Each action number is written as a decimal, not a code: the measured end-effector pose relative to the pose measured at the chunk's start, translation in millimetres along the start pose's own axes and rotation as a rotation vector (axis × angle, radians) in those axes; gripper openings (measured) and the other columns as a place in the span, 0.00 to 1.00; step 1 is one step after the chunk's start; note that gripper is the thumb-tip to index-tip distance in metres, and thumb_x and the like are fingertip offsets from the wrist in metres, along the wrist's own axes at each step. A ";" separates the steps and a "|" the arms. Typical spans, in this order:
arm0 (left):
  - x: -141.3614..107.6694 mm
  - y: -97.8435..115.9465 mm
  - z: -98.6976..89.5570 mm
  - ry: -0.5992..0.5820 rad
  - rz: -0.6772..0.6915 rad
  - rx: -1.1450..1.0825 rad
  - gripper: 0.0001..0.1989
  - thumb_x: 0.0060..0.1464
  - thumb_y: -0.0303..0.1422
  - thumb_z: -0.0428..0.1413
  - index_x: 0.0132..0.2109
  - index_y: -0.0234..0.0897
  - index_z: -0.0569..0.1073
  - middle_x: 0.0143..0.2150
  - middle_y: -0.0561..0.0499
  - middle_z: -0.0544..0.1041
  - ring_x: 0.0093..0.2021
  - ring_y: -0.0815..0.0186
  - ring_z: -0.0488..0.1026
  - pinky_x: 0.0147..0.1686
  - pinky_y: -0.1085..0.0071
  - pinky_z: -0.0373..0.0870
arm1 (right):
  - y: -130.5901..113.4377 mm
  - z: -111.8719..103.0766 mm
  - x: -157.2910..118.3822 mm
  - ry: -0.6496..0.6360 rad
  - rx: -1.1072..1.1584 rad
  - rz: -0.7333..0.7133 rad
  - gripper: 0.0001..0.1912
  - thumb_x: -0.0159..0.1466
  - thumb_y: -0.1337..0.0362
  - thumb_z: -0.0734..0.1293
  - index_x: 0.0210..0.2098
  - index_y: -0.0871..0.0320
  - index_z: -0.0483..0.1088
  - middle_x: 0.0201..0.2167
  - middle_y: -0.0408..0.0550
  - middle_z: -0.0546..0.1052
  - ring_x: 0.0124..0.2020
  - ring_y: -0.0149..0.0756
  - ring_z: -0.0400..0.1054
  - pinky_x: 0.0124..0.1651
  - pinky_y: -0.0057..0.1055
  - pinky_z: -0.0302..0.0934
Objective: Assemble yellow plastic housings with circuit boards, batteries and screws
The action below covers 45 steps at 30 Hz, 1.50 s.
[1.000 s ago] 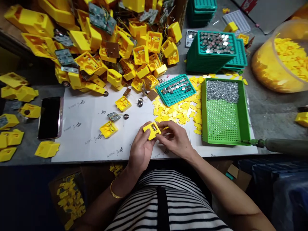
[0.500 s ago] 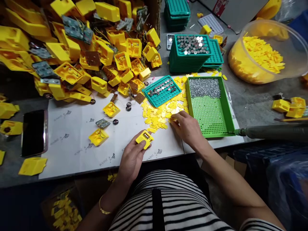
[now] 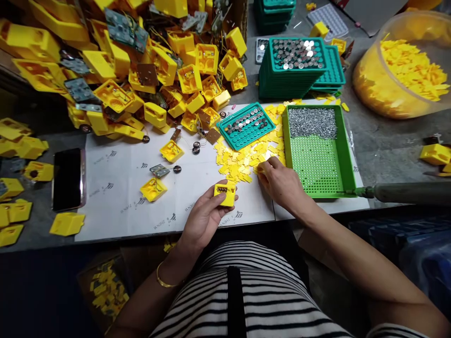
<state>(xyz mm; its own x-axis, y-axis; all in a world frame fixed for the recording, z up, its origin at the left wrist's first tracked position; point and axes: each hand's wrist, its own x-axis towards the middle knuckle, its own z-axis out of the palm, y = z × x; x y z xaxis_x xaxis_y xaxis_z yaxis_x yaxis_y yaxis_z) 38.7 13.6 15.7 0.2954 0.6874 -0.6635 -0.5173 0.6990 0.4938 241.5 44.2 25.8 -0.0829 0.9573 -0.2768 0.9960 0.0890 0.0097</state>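
Note:
A small yellow case [image 3: 229,198] with a slot showing metal contacts is gripped in my left hand [image 3: 204,216], thumb across its face. My right hand [image 3: 281,184] is at the right edge of a spread of flat yellow pieces [image 3: 232,162]; its thumb and index finger are pinched together on what looks like a yellow piece, mostly hidden. Behind the spread lies a teal tray [image 3: 246,126] with rows of button cells. Just right of my right hand is a green perforated tray [image 3: 313,164] with a heap of small metal parts [image 3: 313,123] at its far end.
Yellow housings [image 3: 155,115] with wires and boards pile up at back left. A phone [image 3: 68,180] lies at left. Stacked teal trays [image 3: 292,80] and a clear tub [image 3: 387,89] stand at back right. A screwdriver-like tool [image 3: 405,192] points in from the right.
The yellow case in my left hand has tilted, showing a different side. My right hand stays by the yellow pieces. The whole view has shifted, with the table's things now further right.

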 end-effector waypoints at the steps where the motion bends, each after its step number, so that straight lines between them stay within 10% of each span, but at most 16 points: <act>1: -0.1 0.0 0.7 -0.004 -0.001 -0.006 0.16 0.53 0.26 0.59 0.50 0.35 0.71 0.46 0.46 0.79 0.44 0.63 0.79 0.40 0.74 0.74 | 0.1 0.5 -0.3 0.002 0.001 0.000 0.15 0.70 0.62 0.56 0.48 0.61 0.69 0.46 0.53 0.72 0.30 0.37 0.69 0.26 0.32 0.43; 18: -3.0 -13.3 9.1 -0.017 -0.028 -0.009 0.12 0.55 0.28 0.57 0.48 0.34 0.71 0.50 0.42 0.77 0.51 0.56 0.77 0.46 0.68 0.75 | 7.3 -1.1 0.9 0.104 0.100 0.017 0.16 0.69 0.63 0.55 0.45 0.62 0.71 0.45 0.57 0.73 0.32 0.39 0.69 0.27 0.32 0.47; 22: -0.3 -16.4 11.9 -0.031 0.004 -0.021 0.13 0.58 0.32 0.54 0.50 0.33 0.72 0.51 0.41 0.76 0.52 0.55 0.75 0.51 0.60 0.73 | 8.2 -6.3 -8.8 0.188 0.618 -0.106 0.12 0.67 0.64 0.58 0.42 0.61 0.71 0.39 0.53 0.76 0.35 0.37 0.70 0.34 0.31 0.58; 29: 1.5 -25.3 13.3 -0.058 0.093 0.054 0.13 0.58 0.34 0.55 0.50 0.37 0.73 0.51 0.44 0.76 0.52 0.57 0.74 0.54 0.55 0.70 | -10.2 7.4 -23.5 -0.127 1.519 -0.082 0.15 0.57 0.55 0.71 0.34 0.61 0.71 0.24 0.44 0.76 0.25 0.31 0.71 0.31 0.29 0.67; 45: 5.0 -30.6 12.5 -0.081 0.062 0.179 0.14 0.55 0.37 0.60 0.46 0.35 0.74 0.51 0.45 0.76 0.52 0.58 0.74 0.54 0.58 0.72 | -28.8 15.1 -32.0 0.226 1.006 -0.153 0.08 0.63 0.63 0.68 0.39 0.57 0.78 0.33 0.47 0.73 0.34 0.32 0.67 0.35 0.28 0.60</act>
<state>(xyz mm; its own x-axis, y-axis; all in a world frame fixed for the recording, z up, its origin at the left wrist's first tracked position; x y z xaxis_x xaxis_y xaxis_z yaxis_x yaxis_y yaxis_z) 66.0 -1.9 4.4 0.3346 0.7387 -0.5852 -0.3876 0.6739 0.6290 216.0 6.8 19.9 -0.1121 0.9935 -0.0205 0.5343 0.0429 -0.8442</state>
